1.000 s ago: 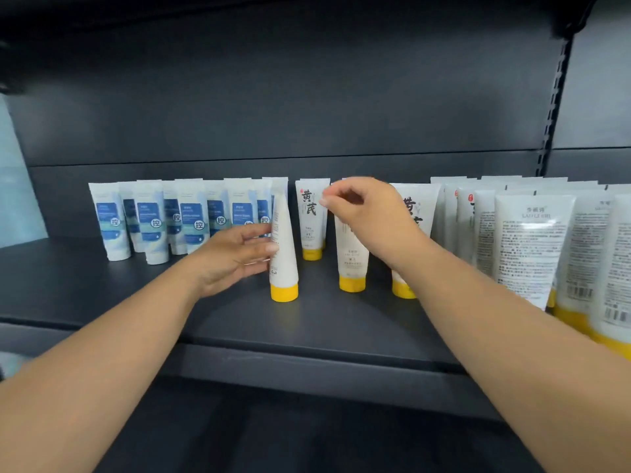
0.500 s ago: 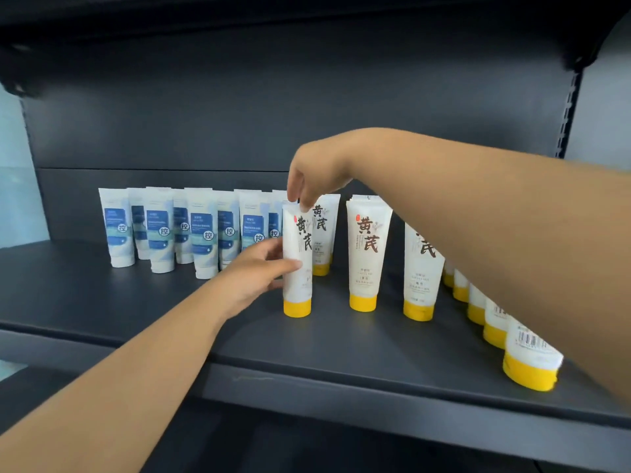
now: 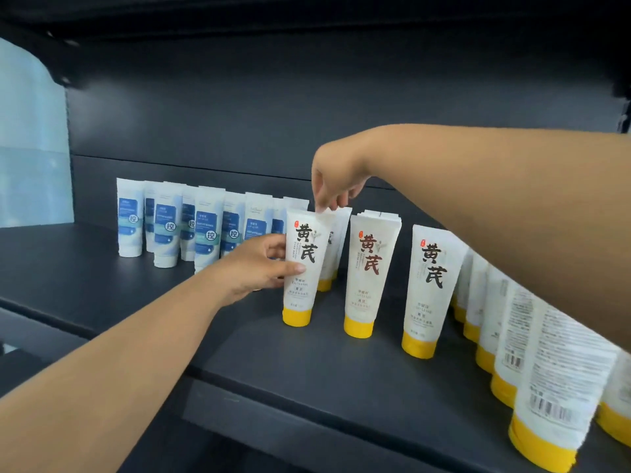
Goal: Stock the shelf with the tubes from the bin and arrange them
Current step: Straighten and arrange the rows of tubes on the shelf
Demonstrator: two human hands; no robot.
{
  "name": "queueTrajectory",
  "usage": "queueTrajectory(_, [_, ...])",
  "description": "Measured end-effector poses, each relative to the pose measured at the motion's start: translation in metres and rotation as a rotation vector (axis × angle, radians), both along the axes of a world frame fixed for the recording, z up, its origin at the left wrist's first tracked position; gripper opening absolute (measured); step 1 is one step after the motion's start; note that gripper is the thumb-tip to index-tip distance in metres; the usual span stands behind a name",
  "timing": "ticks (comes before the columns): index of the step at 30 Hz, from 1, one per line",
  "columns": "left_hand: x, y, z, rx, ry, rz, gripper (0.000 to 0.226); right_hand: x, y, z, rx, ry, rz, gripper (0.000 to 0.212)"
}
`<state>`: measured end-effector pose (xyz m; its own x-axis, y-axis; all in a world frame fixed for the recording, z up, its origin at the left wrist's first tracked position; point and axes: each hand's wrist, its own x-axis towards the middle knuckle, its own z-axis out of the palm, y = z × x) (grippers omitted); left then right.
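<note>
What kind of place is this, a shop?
Probably a shop aisle or a mock-up of one: a dark metal shelf with a slotted upright, rows of identical yellow-capped tubes and blue-labelled tubes standing cap-down, labels mostly faced forward like stock.

White tubes with yellow caps (image 3: 365, 271) stand cap-down on the dark shelf (image 3: 307, 370); smaller blue-labelled tubes (image 3: 167, 230) stand clustered to their left.

left hand (image 3: 259, 264): arm extended, thumb and fingers curled, gripping | right hand (image 3: 333, 180): reaching across, fingertips pinching downward
</note>
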<state>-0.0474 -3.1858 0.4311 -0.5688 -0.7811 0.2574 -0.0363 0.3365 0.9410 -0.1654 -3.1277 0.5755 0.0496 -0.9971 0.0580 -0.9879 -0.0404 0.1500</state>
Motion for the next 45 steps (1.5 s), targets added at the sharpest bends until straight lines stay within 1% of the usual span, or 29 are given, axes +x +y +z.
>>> queueTrajectory(2, [-0.001, -0.006, 0.003, 0.028, 0.012, 0.023, 0.028, -0.01, 0.0, 0.015, -0.01, -0.019, -0.029, 0.017])
queueTrajectory(5, [0.0, -0.017, 0.003, 0.068, 0.019, 0.049, 0.037, -0.026, 0.001, 0.03, -0.036, -0.071, -0.071, 0.011])
queueTrajectory(7, [0.0, -0.026, 0.004, 0.076, -0.008, 0.026, 0.04, -0.041, -0.004, 0.03, -0.038, -0.14, -0.094, 0.009])
queueTrajectory(8, [-0.001, -0.029, 0.005, 0.071, -0.029, 0.004, 0.039, -0.049, -0.008, 0.027, -0.016, -0.171, -0.11, 0.009])
queueTrajectory(10, [-0.003, -0.033, 0.005, 0.05, -0.047, -0.003, 0.034, -0.061, -0.018, 0.02, 0.027, -0.171, -0.143, 0.008])
queueTrajectory(13, [-0.007, -0.04, 0.014, -0.03, 0.054, 0.084, 0.037, -0.072, -0.033, 0.013, 0.038, -0.162, -0.159, 0.01])
queueTrajectory(15, [-0.008, -0.044, 0.026, -0.142, 0.093, 0.143, 0.039, -0.072, -0.043, 0.007, 0.042, -0.174, -0.154, 0.011])
queueTrajectory(17, [-0.01, -0.047, 0.038, -0.269, 0.073, 0.129, 0.031, -0.073, -0.055, 0.002, 0.046, -0.148, -0.149, 0.012])
queueTrajectory(19, [-0.013, -0.049, 0.045, -0.319, 0.024, 0.108, 0.023, -0.075, -0.065, -0.001, 0.065, -0.127, -0.149, 0.015])
queueTrajectory(22, [-0.013, -0.054, 0.052, -0.267, -0.016, 0.054, 0.017, -0.071, -0.073, 0.006, 0.087, -0.101, -0.145, 0.015])
queueTrajectory(26, [-0.012, -0.056, 0.056, -0.189, -0.027, -0.025, 0.013, -0.066, -0.085, 0.009, 0.058, -0.135, -0.099, 0.015])
queueTrajectory(29, [-0.015, -0.058, 0.059, -0.147, -0.057, -0.041, 0.014, -0.067, -0.095, 0.001, 0.123, -0.117, -0.107, 0.021])
queueTrajectory(32, [-0.015, -0.062, 0.065, -0.104, -0.109, -0.068, 0.015, -0.07, -0.102, -0.003, 0.159, -0.105, -0.13, 0.023])
queueTrajectory(34, [-0.014, -0.064, 0.069, -0.073, -0.136, -0.105, 0.016, -0.072, -0.106, -0.005, 0.153, -0.125, -0.122, 0.019])
queueTrajectory(37, [-0.015, -0.065, 0.075, -0.064, -0.176, -0.15, 0.012, -0.075, -0.111, -0.01, 0.12, -0.162, -0.108, 0.008])
queueTrajectory(39, [-0.018, -0.068, 0.08, -0.079, -0.114, -0.111, 0.005, -0.076, -0.112, -0.011, 0.116, -0.203, -0.089, 0.013])
queueTrajectory(42, [-0.026, -0.079, 0.088, -0.14, -0.003, 0.036, 0.003, -0.074, -0.108, -0.006, 0.132, -0.264, -0.071, 0.004])
queueTrajectory(43, [-0.03, -0.081, 0.091, -0.189, -0.023, 0.062, 0.007, -0.073, -0.107, -0.004, 0.135, -0.273, -0.066, 0.004])
queueTrajectory(45, [-0.039, -0.082, 0.097, -0.304, -0.122, 0.081, 0.015, -0.07, -0.103, 0.001, 0.137, -0.283, -0.068, 0.008])
